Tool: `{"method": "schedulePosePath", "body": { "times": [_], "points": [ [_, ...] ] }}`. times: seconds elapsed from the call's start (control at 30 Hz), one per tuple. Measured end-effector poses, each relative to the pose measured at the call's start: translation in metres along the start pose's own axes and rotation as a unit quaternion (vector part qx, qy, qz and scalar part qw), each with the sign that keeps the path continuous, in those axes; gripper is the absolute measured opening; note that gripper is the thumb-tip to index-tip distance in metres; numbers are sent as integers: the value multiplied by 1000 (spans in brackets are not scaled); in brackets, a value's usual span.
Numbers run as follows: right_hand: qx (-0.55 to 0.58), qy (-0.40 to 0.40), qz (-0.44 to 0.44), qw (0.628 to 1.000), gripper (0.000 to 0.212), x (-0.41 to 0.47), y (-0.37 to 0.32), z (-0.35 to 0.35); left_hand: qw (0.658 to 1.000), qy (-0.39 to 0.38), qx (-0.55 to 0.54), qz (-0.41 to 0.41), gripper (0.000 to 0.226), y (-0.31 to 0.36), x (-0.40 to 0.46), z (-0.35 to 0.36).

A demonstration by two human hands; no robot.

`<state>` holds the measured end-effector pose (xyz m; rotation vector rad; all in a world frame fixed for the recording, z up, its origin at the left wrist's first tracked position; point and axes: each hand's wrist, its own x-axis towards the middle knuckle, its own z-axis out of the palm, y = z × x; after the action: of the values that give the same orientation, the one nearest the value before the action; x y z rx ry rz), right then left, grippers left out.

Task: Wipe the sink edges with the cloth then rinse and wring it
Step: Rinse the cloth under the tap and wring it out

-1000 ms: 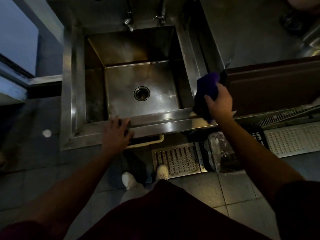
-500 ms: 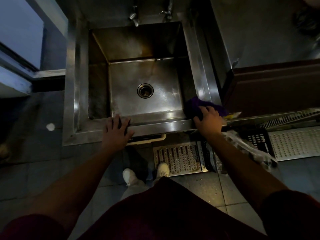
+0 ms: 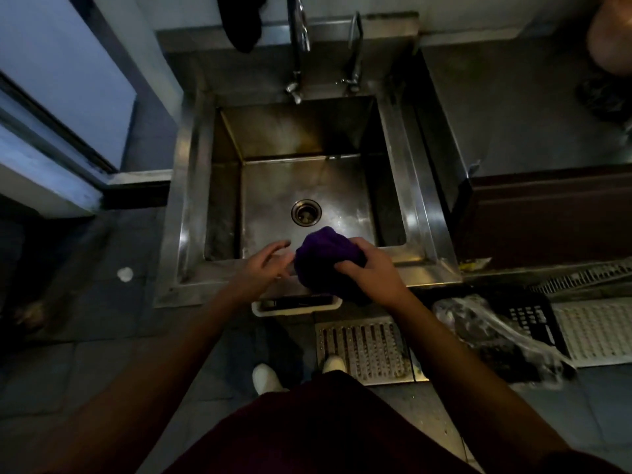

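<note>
- Your right hand (image 3: 371, 273) clutches the bunched purple cloth (image 3: 325, 260) over the sink's (image 3: 191, 186) near edge.
- Your left hand (image 3: 265, 266) hovers just beside it, fingers loose, holding nothing.
- Let go early and the cloth could slip off the near edge onto the floor.
- The faucet (image 3: 298, 46) stands at the far edge: wringing here skips the rinse.

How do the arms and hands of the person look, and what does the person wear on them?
Both forearms are bare, with nothing on the wrists. The left hand and the right hand wear no gloves, and I see no rings or watch, though the light is dim. Dark maroon short sleeves show only at the lower picture edge, matching the maroon garment below.
</note>
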<state>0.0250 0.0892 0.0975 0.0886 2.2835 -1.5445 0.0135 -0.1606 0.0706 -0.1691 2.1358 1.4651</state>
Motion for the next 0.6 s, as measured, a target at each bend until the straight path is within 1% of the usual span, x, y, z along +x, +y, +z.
{"method": "schedulePosePath", "body": {
  "times": [0.03,0.07,0.13,0.2,0.3,0.37,0.43,0.5,0.53,0.6],
  "points": [
    [30,-7,-14,999,38,-3,-11,0,998,-2,-61,11,45,14,-9,3],
    [57,-17,-31,998,41,-6,-23,0,993,-10,-116,22,49,25,-16,4],
    [97,-34,-67,992,42,-14,-45,-2,983,-20,-182,33,60,45,-30,5],
    [127,-40,-89,987,38,-19,-58,-5,984,-4,-174,47,55,58,-39,6],
    [153,-48,-95,983,30,-24,-69,-10,987,59,-134,69,43,75,-52,8],
    [171,-37,-84,981,32,-27,-69,-12,982,104,-129,93,36,87,-62,10],
    [195,-17,-67,978,38,-30,-66,-15,976,123,-133,121,30,96,-73,13],
    [219,-11,-36,975,41,-32,-62,-16,970,121,-161,135,27,103,-81,17],
    [238,-13,-18,971,40,-33,-62,-16,967,117,-178,137,28,106,-84,19],
    [278,-16,36,960,29,-40,-65,-18,962,102,-216,134,31,111,-87,24]
  ]
}}
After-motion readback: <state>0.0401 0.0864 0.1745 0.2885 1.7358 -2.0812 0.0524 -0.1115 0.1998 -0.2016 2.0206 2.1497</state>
